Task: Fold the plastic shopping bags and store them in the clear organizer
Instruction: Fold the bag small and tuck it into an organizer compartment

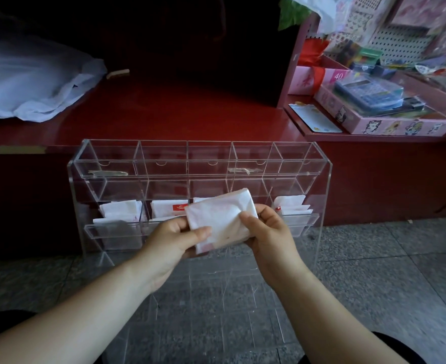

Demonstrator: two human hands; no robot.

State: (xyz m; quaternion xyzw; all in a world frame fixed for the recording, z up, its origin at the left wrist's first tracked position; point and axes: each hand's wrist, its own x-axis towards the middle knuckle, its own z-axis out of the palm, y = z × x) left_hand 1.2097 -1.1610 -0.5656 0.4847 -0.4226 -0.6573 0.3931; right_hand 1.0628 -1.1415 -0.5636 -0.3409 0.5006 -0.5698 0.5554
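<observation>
1. I am watching both hands working together at the middle of the view: the left hand (175,237) and the right hand (269,232) are each pinching the same folded plastic bag (221,219), thumbs on top and fingers underneath
2. The left hand is gripping the packet's seven o'clock corner, and the right hand is gripping its three o'clock edge
3. That packet is hanging in the air just in front of the bottom row of the clear organizer (324,195); it is not yet sitting in any compartment
4. I am counting stored bags (120,210) in the bottom row: two compartments at nine o'clock of the packet and one at three o'clock are showing white folded packets. The compartment right behind the packet is showing only a white edge, so I cannot tell how full it is
5. The middle and top rows are looking bare of bags
6. A heap of loose white bags (32,82) is lying on the red counter (190,114) at ten o'clock, well apart from the organizer
7. I am judging this bag's folding as done or nearly done and its storing as the step in hand. With the heap unfolded, the task is looking only partly through
</observation>
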